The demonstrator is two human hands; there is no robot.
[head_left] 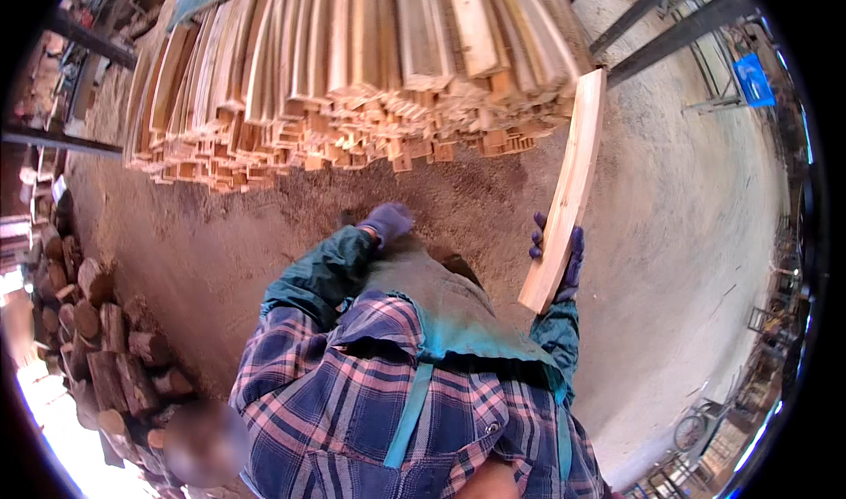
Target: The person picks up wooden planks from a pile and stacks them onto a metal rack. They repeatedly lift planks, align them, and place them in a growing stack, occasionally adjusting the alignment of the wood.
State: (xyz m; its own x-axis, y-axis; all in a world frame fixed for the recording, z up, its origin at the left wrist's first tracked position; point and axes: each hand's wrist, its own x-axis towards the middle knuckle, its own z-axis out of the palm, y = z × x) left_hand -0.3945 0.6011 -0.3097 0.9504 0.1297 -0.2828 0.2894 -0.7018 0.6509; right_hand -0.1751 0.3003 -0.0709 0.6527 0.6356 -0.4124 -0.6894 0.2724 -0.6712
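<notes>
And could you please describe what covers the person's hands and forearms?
Dark blue-purple gloves cover the left hand and right hand. Both forearms have loose, dark teal outer sleeves; a navy-and-pink plaid shirt shows above the left one.

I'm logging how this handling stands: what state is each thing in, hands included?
Right hand: gloved, gripping the board
Left hand: gloved, blurred; grip unclear
Board: held near its closer end, pointing away
Plank stack: piled high, ends uneven
Logs: heaped
Apron: worn over plaid clothing
</notes>
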